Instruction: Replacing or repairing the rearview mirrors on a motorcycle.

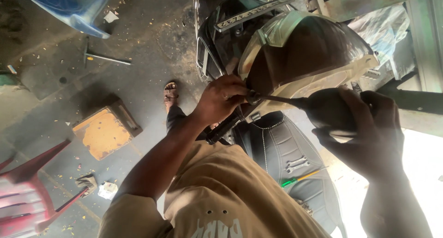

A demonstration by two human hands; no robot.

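workshop floor below; screwdriver [295, 102] between both hands' fingers [230, 92], against scooter panel [300, 48]

Left hand [220, 99] grips a fitting on the scooter's rear panel [300, 53]; right hand [369, 132] holds a screwdriver [318, 106] against it.

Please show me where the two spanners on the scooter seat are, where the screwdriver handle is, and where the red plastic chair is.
spanners [296, 163], head view, on the middle of the pair lying on the black seat.
screwdriver handle [330, 109], head view, on the dark bulb-shaped grip.
red plastic chair [27, 171], head view, on its seat edge.
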